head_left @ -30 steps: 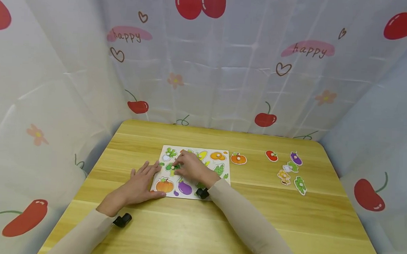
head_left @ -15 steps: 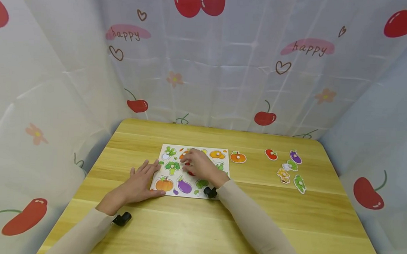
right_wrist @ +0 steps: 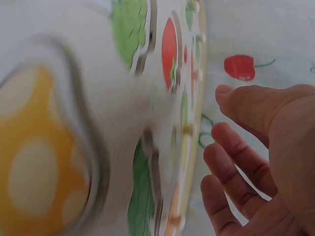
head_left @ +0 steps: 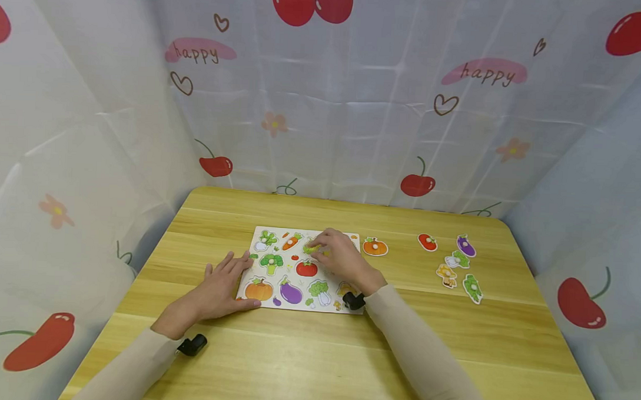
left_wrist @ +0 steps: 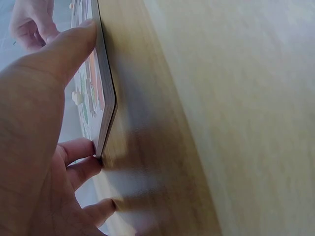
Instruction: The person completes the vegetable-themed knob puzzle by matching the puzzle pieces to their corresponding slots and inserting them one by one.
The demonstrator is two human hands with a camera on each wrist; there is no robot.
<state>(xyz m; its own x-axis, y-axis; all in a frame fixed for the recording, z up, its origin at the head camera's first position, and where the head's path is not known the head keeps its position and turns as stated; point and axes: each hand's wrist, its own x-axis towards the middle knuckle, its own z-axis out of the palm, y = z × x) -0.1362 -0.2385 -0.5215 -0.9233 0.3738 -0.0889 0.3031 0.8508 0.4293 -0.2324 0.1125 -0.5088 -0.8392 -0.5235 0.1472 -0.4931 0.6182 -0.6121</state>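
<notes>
The right hand (head_left: 340, 255) lies over the upper right part of the white rectangular vegetable puzzle board (head_left: 262, 254), hiding the pieces beneath it. In the head view its fingertips meet at a small yellow-green puzzle piece (head_left: 312, 247) near the board's top edge, at about 12 o'clock from the red tomato piece (head_left: 306, 268). Whether they pinch its peg or only touch it cannot be told. The right wrist view is blurred, and there the fingers (right_wrist: 231, 157) look loosely curved, not touching the board (right_wrist: 98, 98).

The left hand (head_left: 219, 287) lies flat with fingers spread at the board's lower left corner, at about 8 o'clock from the board's middle. In the left wrist view the thumb (left_wrist: 59, 54) and a fingertip press against the board's thin edge (left_wrist: 104, 93).

The board sits just left of the middle of the light wooden table (head_left: 453, 346), its long axis running from 9 to 3 o'clock.

Loose pieces lie toward 3 o'clock: an orange pumpkin piece (head_left: 375, 247) just beside the board, and a cluster of five small pieces (head_left: 456, 263) well apart from it, their details too small to read.
</notes>
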